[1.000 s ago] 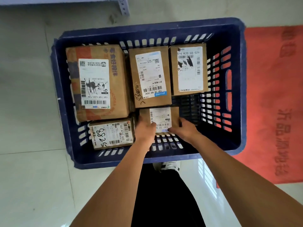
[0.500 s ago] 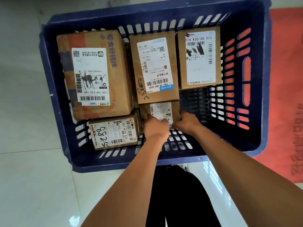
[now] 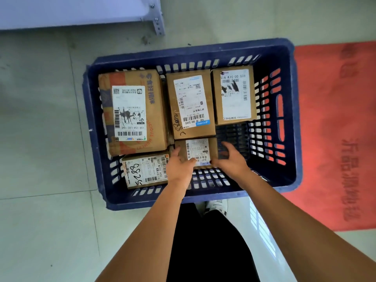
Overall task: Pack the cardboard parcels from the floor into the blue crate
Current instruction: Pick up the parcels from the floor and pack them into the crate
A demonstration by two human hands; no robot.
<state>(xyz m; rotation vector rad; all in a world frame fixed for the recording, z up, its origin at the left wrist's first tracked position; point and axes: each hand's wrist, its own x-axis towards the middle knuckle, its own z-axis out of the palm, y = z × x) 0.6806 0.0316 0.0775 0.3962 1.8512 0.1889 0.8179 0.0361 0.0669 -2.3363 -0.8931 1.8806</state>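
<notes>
The blue crate (image 3: 189,51) stands on the floor in front of me with several labelled cardboard parcels inside. A large parcel (image 3: 132,110) fills its left side, and two medium ones (image 3: 191,104) (image 3: 234,94) sit along the far wall. A parcel marked 5288 (image 3: 144,171) lies at the near left. A small parcel (image 3: 200,148) rests on the crate floor at the near middle. My left hand (image 3: 179,165) holds its near left corner, thumb on the label. My right hand (image 3: 230,157) is just off its right side with fingers spread.
A red mat (image 3: 335,139) lies right of the crate. A grey metal shelf leg (image 3: 157,23) stands at the far left. My white shoe (image 3: 216,205) and dark trousers are just behind the crate's near wall. The crate's near right corner shows bare lattice floor (image 3: 234,135).
The small parcel has settled on the crate floor. My right hand has let go of it and spread open. The view has pulled back from the crate.
</notes>
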